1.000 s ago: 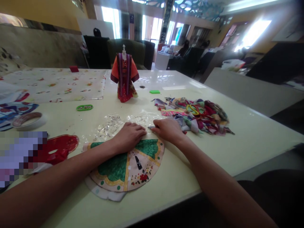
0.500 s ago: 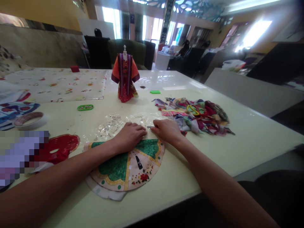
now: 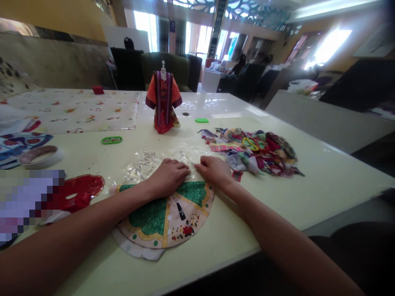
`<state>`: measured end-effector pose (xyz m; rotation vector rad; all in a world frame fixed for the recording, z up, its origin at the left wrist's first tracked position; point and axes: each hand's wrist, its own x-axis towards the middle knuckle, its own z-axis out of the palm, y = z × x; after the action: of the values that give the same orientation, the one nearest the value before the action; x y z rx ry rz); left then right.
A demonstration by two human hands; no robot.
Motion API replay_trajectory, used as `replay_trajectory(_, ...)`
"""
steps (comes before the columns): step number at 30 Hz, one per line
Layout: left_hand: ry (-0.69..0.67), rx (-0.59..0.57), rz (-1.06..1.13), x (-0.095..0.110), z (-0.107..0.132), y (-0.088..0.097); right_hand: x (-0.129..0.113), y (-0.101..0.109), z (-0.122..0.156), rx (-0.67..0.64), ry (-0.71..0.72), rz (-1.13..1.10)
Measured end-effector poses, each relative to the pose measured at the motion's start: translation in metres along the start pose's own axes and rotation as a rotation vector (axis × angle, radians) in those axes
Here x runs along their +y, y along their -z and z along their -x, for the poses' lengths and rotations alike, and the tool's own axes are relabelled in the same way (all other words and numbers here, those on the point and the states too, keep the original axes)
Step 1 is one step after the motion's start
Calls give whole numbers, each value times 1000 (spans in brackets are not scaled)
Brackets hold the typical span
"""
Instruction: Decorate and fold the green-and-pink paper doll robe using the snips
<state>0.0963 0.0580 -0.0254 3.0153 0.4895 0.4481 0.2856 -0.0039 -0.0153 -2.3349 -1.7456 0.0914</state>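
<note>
Worktop (image 3: 311, 193): cream, glossy.
Fan-shaped cloth panel (image 3: 163, 218): green and cream, lying flat at 6 o'clock from the hands.
Plastic sheet (image 3: 143, 166): crinkled, at 10 o'clock.
Fabric scraps (image 3: 256, 154): heaped at 3 o'clock.
Hands: apart but near; left hand (image 3: 168, 177) pressing flat on the panel's top edge, right hand (image 3: 214, 170) pinching a thin needle (image 3: 192, 163).

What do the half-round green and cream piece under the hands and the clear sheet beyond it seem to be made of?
The half-round green and cream piece looks like matte printed cloth: soft, slightly wavy edges. The clear sheet looks like thin plastic film, glossy and crinkled, with glitter on or under it.
</note>
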Motion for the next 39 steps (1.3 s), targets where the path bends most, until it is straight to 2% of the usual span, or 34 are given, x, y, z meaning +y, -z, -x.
replay_trajectory(7, -4, 5, -2, 0, 0, 0, 0, -1, -1, -11, 3, 15)
replay_trajectory(14, -10, 9, -7, 0, 0, -1, 4, 0, -2, 33, 165, 179)
replay_trajectory(23, -12, 13, 2, -1, 1, -1, 3, 3, -1, 67, 263, 307)
replay_trajectory(32, -17, 25, 1, -1, 0, -1, 1, -2, -1, 51, 137, 140)
replay_trajectory(37, -15, 19, 6, -1, 0, -1, 6, 3, -6, 118, 29, 32)
replay_trajectory(39, -7, 14, 10, -1, 0, 0, 9, 6, -9, 134, 30, -17)
